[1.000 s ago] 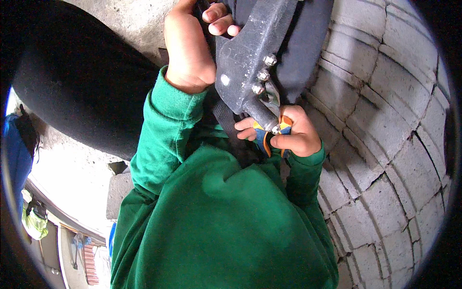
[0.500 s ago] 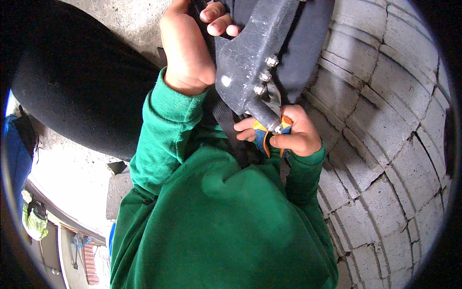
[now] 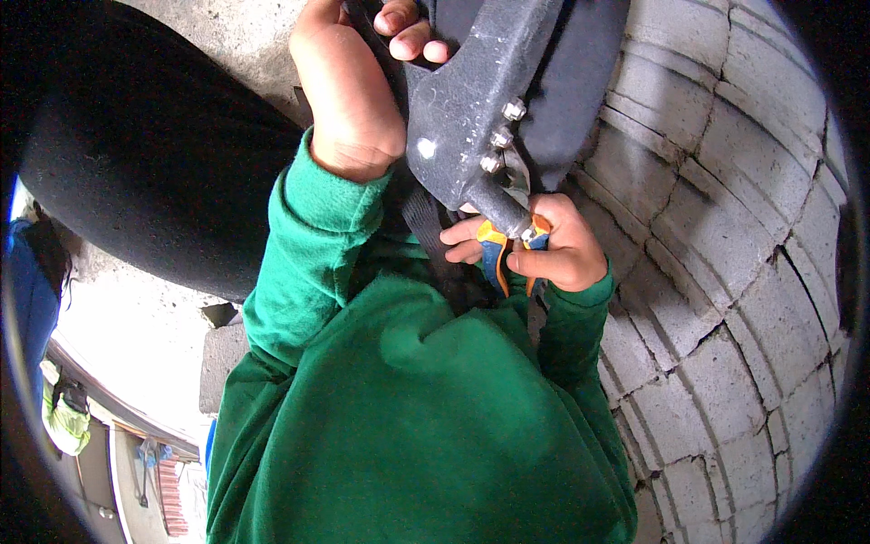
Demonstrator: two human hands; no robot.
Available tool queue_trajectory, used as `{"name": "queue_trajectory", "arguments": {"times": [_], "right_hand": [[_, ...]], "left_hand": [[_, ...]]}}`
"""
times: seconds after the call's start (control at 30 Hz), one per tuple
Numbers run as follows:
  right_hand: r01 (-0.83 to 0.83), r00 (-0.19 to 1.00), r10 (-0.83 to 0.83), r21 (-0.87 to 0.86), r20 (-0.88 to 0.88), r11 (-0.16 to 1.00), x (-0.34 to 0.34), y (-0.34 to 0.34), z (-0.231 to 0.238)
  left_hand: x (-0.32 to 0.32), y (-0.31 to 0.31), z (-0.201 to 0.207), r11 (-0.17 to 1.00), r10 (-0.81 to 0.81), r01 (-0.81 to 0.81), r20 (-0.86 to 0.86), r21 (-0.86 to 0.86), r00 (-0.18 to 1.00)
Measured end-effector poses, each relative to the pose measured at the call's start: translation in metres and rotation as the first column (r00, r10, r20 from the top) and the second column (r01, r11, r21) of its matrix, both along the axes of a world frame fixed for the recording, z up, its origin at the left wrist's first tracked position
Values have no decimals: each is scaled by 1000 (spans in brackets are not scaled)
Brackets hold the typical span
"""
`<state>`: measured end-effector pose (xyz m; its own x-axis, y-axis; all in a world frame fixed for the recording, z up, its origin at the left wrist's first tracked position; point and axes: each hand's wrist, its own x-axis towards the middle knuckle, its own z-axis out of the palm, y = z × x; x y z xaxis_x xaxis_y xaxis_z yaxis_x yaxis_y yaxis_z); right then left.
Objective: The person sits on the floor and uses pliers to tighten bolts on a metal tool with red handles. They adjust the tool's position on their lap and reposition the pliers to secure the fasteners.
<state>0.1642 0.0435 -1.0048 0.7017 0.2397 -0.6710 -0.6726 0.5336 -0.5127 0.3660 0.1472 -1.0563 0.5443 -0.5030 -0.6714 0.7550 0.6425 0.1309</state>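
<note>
At the left, a black trouser leg (image 3: pixel 145 172) slants down beside the left hand (image 3: pixel 337 77), which reaches up from its green sleeve with the wrist bent back, the thumb side cut off by the upper edge and the fingertips curled in beside a dark metal bracket (image 3: pixel 453 127); what those fingers close on is hidden, so I cannot tell. A black strap (image 3: pixel 421 222) hangs just below. The bracket's long axis slopes from the upper right down to the lower left, and from its bottom end a short round stub (image 3: pixel 497 208) points to the lower right, with three silver bolts (image 3: pixel 502 137) along its right edge. Behind the stub's tip are orange-and-blue pliers (image 3: pixel 494 254), roughly upright, handles pointing down toward the wearer. The right hand (image 3: pixel 573 245) grips them from the right, thumb across the front, fingertips showing past the left handle. Grey blocks (image 3: pixel 707 272) fill the far right.
</note>
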Motion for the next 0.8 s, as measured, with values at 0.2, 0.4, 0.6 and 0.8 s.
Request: {"name": "queue_trajectory", "arguments": {"times": [0.2,0.4,0.6,0.8], "right_hand": [[-33,999,33,-19,-4,999,3,0,1],[10,999,-9,45,-34,999,3,-2,-1],[-1,999,2,8,-40,1000,8,2,4],[49,998,-49,-2,-30,999,11,6,6]], "left_hand": [[-1,8,-16,996,-20,28,88,-82,996],[1,17,-25,987,-77,98,156,-130,985],[0,19,-27,971,-58,79,98,-224,993],[-2,19,-23,988,-41,56,106,-144,994]]}}
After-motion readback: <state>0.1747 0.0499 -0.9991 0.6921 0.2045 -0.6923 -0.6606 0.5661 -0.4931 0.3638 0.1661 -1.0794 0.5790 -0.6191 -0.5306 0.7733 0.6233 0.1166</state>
